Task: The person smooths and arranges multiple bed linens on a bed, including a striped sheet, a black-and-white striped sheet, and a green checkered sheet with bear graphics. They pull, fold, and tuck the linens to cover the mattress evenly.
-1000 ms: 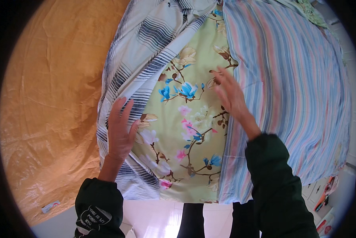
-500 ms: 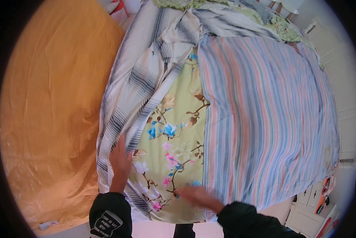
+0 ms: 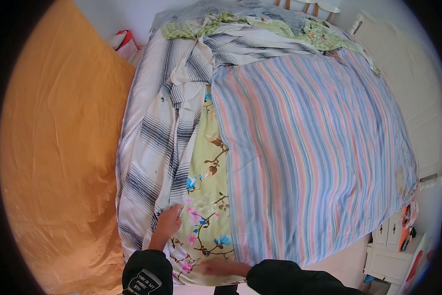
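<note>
A black-and-white striped sheet lies bunched in long folds along the left of the bed. My left hand is closed on its edge near the front, thumb and fingers pinching the cloth. Beside it runs a strip of green floral sheet with pink and blue blossoms. Low over the near end of this floral sheet is my right hand, its fingers too blurred to tell how they are set. A blue-and-pink striped sheet covers the bed's right part.
An orange cloth hangs at the left. Crumpled green fabric lies across the bed's far end. The pale headboard stands on the right, with a white cabinet at the near right.
The view has shifted, showing more of the far end. My left hand has closed on the striped sheet's edge, whose folds now lie more gathered. My right hand has moved left over the floral sheet.
</note>
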A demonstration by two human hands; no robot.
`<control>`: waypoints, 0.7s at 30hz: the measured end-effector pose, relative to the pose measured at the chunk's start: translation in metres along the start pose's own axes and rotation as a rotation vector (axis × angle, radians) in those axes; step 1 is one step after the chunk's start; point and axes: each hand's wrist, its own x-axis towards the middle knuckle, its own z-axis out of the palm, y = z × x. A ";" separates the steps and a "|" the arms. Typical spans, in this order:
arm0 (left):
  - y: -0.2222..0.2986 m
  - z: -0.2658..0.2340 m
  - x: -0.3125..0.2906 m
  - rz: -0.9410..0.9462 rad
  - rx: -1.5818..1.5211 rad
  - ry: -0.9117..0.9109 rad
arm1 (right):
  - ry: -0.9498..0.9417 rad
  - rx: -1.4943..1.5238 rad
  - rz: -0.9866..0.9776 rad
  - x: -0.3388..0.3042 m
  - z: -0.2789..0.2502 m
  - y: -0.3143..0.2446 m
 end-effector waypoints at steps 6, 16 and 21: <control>0.041 0.032 0.004 0.027 0.014 -0.008 | 0.689 -0.358 0.432 -0.102 -0.136 0.044; 0.138 0.125 0.006 0.258 0.382 0.001 | 0.084 0.059 0.066 -0.100 -0.045 0.043; 0.140 0.135 -0.007 0.005 0.393 -0.147 | 0.361 -0.148 0.239 -0.159 -0.126 0.072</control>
